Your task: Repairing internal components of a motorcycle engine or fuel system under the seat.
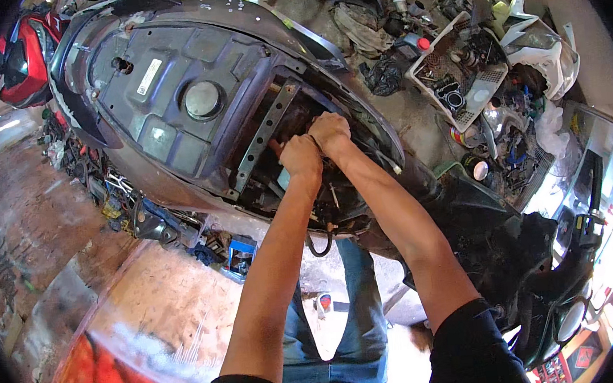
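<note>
Both my hands reach into the open bay of a partly stripped motor scooter (199, 44), just beside a perforated metal crossbar (267, 138). My left hand (300, 157) is closed, with its thumb toward the crossbar. Touching it on the right, my right hand (329, 129) is closed too, its fingers curled down into the bay. A thin dark strand (315, 142) shows between the hands; what the fingers grip is hidden beneath them. A pale bluish piece (283, 178) lies under my left wrist. Left of the crossbar sits the fuel tank with its round cap (203, 100).
A crate (484, 96) of greasy parts stands on the floor at the far right, near white body panels (538, 51). Tools and parts (120, 186) line the scooter's left side, with a blue box (240, 256) near me. The handlebar (588, 225) juts out at right.
</note>
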`<state>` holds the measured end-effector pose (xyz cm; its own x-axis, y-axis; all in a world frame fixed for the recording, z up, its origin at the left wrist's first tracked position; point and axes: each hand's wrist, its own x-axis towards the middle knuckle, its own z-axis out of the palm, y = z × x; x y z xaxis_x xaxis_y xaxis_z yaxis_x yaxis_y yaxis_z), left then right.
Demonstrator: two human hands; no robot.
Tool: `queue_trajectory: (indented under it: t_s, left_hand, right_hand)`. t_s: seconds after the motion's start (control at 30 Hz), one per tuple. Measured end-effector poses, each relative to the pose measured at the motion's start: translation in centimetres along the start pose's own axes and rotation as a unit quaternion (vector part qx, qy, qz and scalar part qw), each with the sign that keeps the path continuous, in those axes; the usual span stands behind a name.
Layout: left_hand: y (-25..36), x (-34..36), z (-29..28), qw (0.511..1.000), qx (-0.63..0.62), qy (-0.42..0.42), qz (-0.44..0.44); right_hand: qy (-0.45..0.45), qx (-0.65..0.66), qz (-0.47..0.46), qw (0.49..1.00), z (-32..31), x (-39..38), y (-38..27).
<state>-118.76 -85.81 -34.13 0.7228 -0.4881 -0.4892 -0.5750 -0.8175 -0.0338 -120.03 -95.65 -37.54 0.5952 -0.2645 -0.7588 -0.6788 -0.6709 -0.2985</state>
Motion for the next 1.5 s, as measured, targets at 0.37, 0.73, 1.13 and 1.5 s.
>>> queue_trajectory:
  t_s: [0.37,0.73,1.13,1.5]
  left_hand:
    - [0.6,-0.1,1.1,0.999,0.024,0.029,0.030]
    - [-0.6,1.1,-0.9,0.995,0.036,-0.066,0.059]
    - [3.1,3.2,-0.7,0.961,-0.251,0.016,0.115]
    - [3.6,6.6,3.1,0.953,-0.047,-0.017,0.299]
  right_hand:
    - [0.057,0.059,-0.134,0.988,-0.6,-4.3,4.9]
    - [0.428,0.392,0.167,0.797,2.4,-16.8,10.9]
    - [0.396,0.480,0.358,0.696,5.3,-17.4,5.2]
    - [0.423,0.420,0.402,0.695,6.3,-16.6,4.9]
